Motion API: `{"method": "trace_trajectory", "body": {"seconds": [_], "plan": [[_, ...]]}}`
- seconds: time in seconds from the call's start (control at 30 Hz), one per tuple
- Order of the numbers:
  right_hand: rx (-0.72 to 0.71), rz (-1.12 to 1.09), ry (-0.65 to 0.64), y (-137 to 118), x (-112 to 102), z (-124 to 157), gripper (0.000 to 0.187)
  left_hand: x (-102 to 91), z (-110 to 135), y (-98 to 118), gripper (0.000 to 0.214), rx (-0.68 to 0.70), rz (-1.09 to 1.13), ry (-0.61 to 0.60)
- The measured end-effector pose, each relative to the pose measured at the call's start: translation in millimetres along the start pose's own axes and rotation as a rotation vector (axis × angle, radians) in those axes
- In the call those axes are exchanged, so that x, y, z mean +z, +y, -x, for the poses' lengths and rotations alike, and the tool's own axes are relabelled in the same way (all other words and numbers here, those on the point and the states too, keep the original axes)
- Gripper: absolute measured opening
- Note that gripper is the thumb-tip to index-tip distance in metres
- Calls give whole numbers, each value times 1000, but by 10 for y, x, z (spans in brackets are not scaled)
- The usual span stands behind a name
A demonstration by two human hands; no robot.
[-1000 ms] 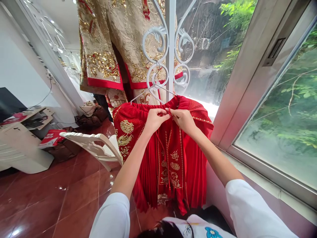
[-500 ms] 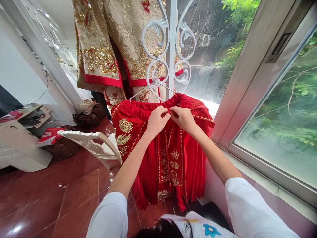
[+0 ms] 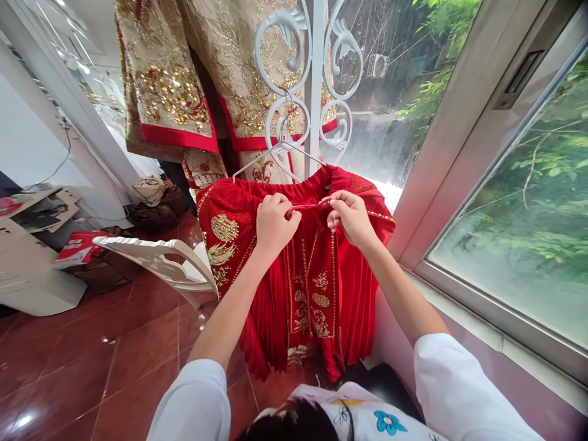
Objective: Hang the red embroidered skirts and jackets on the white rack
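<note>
The person's left hand is closed, thumb and fingers pinching one end of a thin red cord, and the right hand pinches the other end with its fingertips, so the cord stretches nearly straight between them. Both hands are in front of the gathered waist of a red skirt, which hangs from a hanger on a white metal rack. Gold patterns and lines of beads run down the pleated skirt. Behind it, a cream and gold garment with red edging hangs higher up. A white chair stands beside the skirt on the person's left, and a window is on the right
</note>
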State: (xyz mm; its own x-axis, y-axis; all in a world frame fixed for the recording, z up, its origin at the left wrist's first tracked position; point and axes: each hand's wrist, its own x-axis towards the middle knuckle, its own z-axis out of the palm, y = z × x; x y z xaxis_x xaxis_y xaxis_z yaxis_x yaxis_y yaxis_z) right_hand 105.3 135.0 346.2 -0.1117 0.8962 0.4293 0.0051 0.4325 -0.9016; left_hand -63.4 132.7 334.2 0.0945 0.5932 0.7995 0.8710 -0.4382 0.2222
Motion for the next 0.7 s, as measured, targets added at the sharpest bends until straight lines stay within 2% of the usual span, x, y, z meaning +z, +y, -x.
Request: {"method": "trace_trajectory", "body": {"seconds": [0.07, 0.1, 0.17, 0.23, 0.3, 0.33, 0.4, 0.47, 0.53, 0.6, 0.7], "plan": [[108, -70, -43, -39, -29, 15, 11, -3, 10, -29, 20, 1, -3, -4], [126, -30, -89, -60, -74, 25, 11, -4, 15, -46, 20, -1, -4, -10], [100, 211, -221, -97, -207, 49, 12, -8, 23, -75, 20, 0, -1, -29], [6, 553, -282, -120, -344, 72, 16, -12, 24, -97, 20, 20, 9, -50], [-145, 757, -218, -121, -440, 86, 18, -13, 21, -110, 20, 46, 13, -63], [-223, 755, -184, -111, -469, 88, 17, -13, 18, -114, 20, 51, 13, -64], [-318, 576, -180, -78, -506, 81, 19, -11, 12, -116, 20, 48, 6, -64], [-268, 343, -236, -38, -544, 67, 31, -12, 6, -101, 19, 49, -17, -64], [-141, 270, -196, -13, -592, 51, 42, -23, -5, -74, 19, 68, -65, -63], [-86, 374, -66, -20, -634, 29, 46, -56, -28, -57, 18, 108, -116, -75], [-221, 550, 80, -81, -666, -47, 33, -181, -92, -123, 18, 178, -129, -149]]}}
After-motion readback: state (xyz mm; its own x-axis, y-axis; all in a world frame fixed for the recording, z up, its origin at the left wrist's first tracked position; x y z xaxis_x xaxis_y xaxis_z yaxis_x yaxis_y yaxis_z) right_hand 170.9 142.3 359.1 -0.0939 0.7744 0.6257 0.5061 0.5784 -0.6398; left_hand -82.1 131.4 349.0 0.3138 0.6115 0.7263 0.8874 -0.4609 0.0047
